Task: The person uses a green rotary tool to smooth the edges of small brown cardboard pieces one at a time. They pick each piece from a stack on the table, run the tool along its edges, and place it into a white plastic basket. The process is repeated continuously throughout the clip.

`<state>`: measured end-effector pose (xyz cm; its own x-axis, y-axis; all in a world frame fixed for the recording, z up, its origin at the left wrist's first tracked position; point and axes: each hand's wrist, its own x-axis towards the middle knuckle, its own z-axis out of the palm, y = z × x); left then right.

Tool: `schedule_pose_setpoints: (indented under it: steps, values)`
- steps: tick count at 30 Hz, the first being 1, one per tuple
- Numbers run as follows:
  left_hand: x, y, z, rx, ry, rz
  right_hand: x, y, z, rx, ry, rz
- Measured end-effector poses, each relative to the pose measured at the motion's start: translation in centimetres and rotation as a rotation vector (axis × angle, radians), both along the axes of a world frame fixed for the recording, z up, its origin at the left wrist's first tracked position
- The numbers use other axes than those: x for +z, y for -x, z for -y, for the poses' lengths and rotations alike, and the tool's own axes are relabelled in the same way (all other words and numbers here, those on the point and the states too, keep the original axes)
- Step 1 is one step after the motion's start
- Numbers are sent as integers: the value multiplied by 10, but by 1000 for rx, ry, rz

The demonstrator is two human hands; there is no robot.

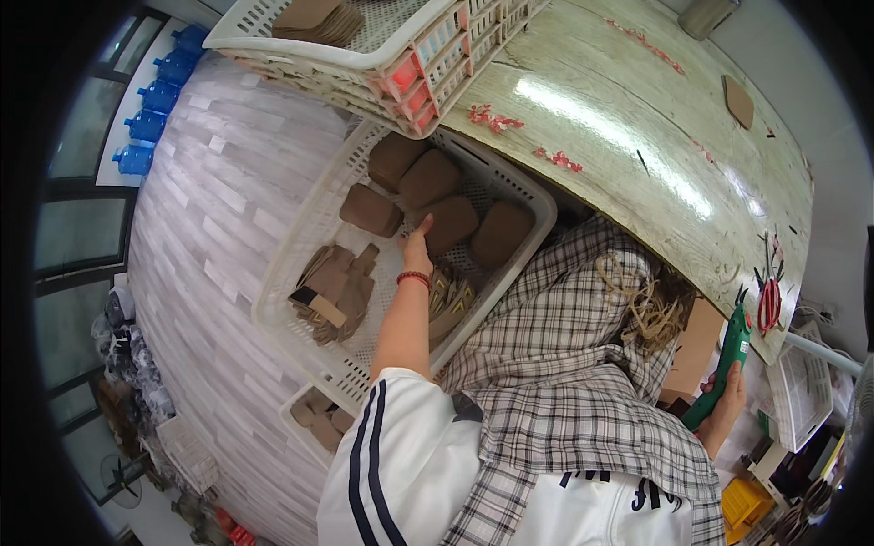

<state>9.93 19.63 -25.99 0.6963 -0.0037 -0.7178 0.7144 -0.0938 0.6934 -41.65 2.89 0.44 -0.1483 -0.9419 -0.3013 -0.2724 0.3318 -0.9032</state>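
Observation:
My left hand (416, 247) reaches down into a white plastic basket (270, 296). Its thumb is stretched out against a stack of brown rounded pieces (448, 225), apart from the fingers, which are partly hidden. More brown stacks (431, 178) stand around it at the basket's far end. Nearer the wrist lie a loose pile of brown pieces (350, 296) and a bundle of brown pieces with yellowish marks (448, 305). At the right, beside the table edge, my right hand (726, 405) is wrapped round a green handheld power cutter (731, 350), its dark tip pointing up.
A second white basket (364, 59) with brown pieces overhangs the first. The glossy table (583, 82) carries red scraps (557, 160), a brown piece (738, 102) and red-handled snips (769, 305). Tangled cord (651, 305) lies on my lap. A smaller container (314, 428) stands below.

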Motion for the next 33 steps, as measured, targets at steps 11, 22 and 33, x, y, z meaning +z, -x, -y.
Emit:
schedule_pose_setpoints:
  steps: [11, 22, 33]
  values:
    - [-90, 2, 17, -7, 56, -182, 11, -7, 2, -7, -21, 4]
    - [-58, 5, 24, -180, -133, -241, 3, -5, 6, -16, -60, -15]
    - [-28, -44, 17, -54, 257, -19, 10, -17, 3, -65, -55, -78]
